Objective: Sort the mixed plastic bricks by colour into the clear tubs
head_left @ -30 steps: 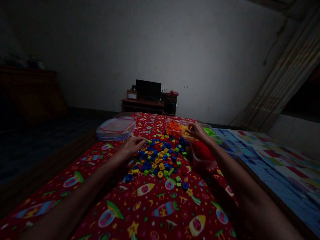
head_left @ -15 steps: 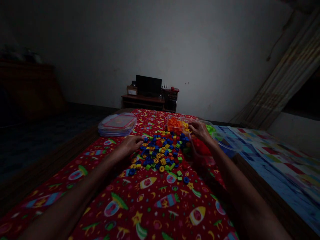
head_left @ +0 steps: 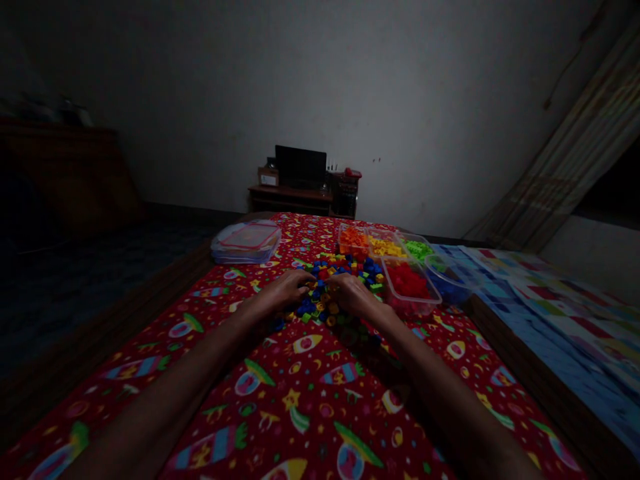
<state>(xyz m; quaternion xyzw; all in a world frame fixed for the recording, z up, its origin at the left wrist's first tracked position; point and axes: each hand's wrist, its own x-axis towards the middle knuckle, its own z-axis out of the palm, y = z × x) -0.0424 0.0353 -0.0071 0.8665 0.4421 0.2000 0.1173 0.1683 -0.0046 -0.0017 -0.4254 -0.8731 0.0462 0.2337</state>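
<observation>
A heap of small plastic blocks (head_left: pixel 345 270) in blue, yellow, red, green and orange lies on a red patterned cloth (head_left: pixel 320 400). My left hand (head_left: pixel 280 293) rests palm down on the heap's near left side with its fingers curled among the pieces. Just right of it, my right hand (head_left: pixel 353 293) also lies on the heap, fingers bent over the blocks. What either hand holds, if anything, is hidden in the dim light.
Clear tubs hold sorted pieces: orange (head_left: pixel 353 239), yellow (head_left: pixel 386 247), green (head_left: pixel 419 249), red (head_left: pixel 409 283) and blue (head_left: pixel 450 283). Stacked lids (head_left: pixel 246 241) sit at the far left. A low cabinet with a screen (head_left: pixel 300 180) stands by the wall. A blue patterned mat (head_left: pixel 540 313) lies right.
My right hand has come back from the yellow tub to the block heap beside my left hand. The camera has shifted, so the tubs show more fully.
</observation>
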